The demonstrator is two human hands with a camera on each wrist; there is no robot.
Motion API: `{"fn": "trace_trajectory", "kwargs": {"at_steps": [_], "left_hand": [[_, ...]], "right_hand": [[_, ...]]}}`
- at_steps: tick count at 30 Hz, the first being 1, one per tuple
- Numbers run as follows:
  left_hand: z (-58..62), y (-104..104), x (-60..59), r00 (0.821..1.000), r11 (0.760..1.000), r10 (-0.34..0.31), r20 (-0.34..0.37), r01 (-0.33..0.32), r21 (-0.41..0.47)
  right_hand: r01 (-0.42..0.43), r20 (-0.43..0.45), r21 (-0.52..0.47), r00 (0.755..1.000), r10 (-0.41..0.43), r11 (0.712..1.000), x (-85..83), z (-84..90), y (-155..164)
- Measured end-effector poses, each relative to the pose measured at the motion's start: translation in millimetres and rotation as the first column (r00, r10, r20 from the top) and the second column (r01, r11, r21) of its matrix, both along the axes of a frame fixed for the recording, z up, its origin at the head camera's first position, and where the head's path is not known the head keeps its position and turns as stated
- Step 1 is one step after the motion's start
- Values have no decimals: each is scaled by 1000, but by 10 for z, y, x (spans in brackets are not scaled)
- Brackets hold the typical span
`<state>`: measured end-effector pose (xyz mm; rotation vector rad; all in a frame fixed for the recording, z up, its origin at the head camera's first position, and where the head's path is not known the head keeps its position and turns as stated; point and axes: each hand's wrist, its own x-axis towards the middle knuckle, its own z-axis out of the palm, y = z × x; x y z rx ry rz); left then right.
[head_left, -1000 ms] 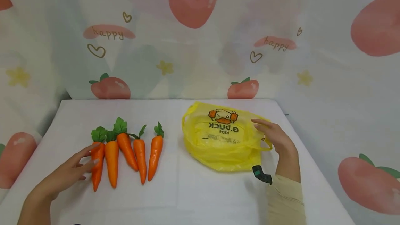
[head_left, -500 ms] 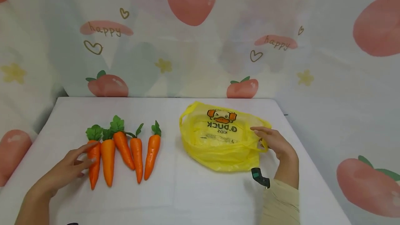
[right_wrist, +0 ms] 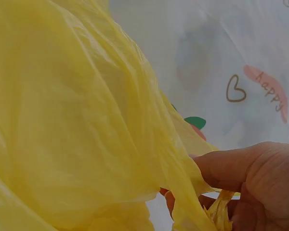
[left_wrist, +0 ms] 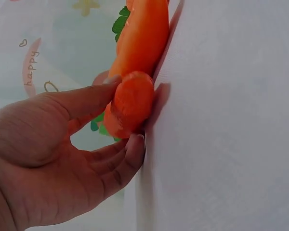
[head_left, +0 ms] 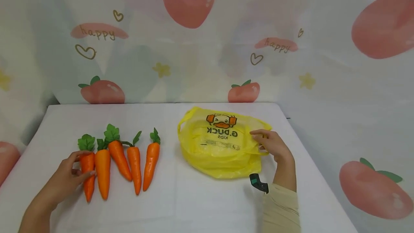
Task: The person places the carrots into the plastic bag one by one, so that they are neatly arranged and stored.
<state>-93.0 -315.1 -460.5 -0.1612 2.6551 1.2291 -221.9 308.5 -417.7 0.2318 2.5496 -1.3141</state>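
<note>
On the white cloth-covered table [head_left: 200,204] five orange toy carrots with green leafy tops lay side by side at the left, and the person's left hand [head_left: 66,179] had closed on the leftmost carrot [head_left: 87,175], thumb on one side and fingertips curled under the other, as the left wrist view showed plainly [left_wrist: 132,103]. That carrot looked light and stiff, a moulded thing with a smooth, slightly slick skin, so I judged the thick upper body, just below the leaves, the surest place to take it; the narrow tip would slide out of a pinch. To the right, well apart from the carrots, sat a crumpled yellow thin plastic carrier bag printed with a duck [head_left: 221,143]. The right hand [head_left: 271,145] pinched its near handle loop [right_wrist: 216,211] between thumb and fingers. The film seemed limp, weightless and crinkly, likely to collapse unless held open by its handles. A pale sleeve [head_left: 279,209] covered the right forearm.
</note>
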Motion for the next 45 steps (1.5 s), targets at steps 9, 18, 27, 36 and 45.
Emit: {"fn": "trace_trajectory", "kwargs": {"at_steps": [9,18,27,36,45], "left_hand": [[-19,15,55,999,1000,0,50,1,-22],[-5,-7,101,997,998,42,71,-39,-41],[138,25,145,986,989,146,-84,-143,47],[360,251,165,953,984,172,-250,-156,84],[657,438,17,930,987,132,-344,-90,135]], "right_hand": [[8,-46,12,999,-7,1000,-34,7,-91],[-19,-51,-9,999,19,1000,-61,51,-161],[-61,-54,-3,997,61,998,-54,76,-164],[-74,-33,-8,997,74,997,-38,85,-174],[-76,-33,-2,997,76,997,-41,81,-165]]}}
